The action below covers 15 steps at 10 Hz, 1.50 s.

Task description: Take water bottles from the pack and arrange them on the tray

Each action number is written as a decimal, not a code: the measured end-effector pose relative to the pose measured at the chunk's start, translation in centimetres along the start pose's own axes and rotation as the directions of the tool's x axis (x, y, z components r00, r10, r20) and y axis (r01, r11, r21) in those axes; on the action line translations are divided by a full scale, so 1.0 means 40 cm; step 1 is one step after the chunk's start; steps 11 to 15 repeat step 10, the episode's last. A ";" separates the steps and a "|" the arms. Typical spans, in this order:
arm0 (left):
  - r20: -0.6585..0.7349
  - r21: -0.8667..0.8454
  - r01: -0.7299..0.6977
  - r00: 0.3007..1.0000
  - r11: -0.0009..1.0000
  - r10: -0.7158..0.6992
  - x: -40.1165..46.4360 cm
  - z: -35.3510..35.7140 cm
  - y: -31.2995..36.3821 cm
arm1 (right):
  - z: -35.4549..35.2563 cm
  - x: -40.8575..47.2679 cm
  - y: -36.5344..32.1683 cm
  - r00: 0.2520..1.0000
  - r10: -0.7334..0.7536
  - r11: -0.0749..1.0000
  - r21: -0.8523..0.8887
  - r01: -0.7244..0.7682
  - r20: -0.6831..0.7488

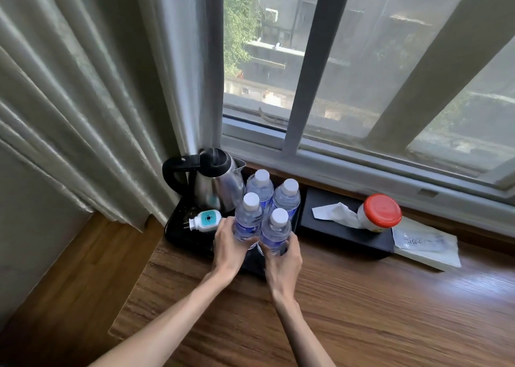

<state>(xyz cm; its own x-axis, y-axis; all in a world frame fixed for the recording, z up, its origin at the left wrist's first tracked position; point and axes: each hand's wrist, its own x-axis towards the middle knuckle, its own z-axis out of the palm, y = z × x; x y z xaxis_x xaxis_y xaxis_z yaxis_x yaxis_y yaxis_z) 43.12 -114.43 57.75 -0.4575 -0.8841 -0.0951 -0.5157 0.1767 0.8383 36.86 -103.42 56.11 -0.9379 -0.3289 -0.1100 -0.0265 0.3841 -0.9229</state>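
While four water bottles stand upright in a tight square on the black tray [178, 231], both hands are down among them. The left hand [227, 251] is wrapped around the near-left bottle [248, 217], fingers curled on its lower body, and the right hand [284, 263] is clasped on the near-right bottle [276, 231] at its base. Those two bottles touch each other, just in front of the kettle [214, 184]. To the right of the kettle stand the far-left bottle [260, 185] and the far-right bottle [287, 198], white caps up, untouched by either hand. A white plug with a teal face [204, 219] lies on the tray in front of the kettle, just left of the near-left bottle. Off to the right of the kettle, beyond the bottles, a black tissue box [334, 233] sits on the wooden counter [362, 311], with a red-lidded jar [380, 212] resting on it.
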 end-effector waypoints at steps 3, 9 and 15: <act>0.040 0.020 -0.041 0.998 0.999 0.040 0.013 0.006 0.012 | 0.017 0.003 0.001 0.999 -0.023 0.996 -0.091 0.020 -0.035; 0.111 -0.067 -0.075 0.990 0.995 0.082 -0.022 -0.001 -0.005 | 0.026 0.001 0.020 0.999 -0.047 0.999 -0.008 0.047 0.003; 0.113 -0.085 -0.112 0.986 0.990 0.121 -0.046 -0.016 -0.011 | -0.011 -0.007 0.005 0.997 -0.035 0.997 0.065 0.030 0.069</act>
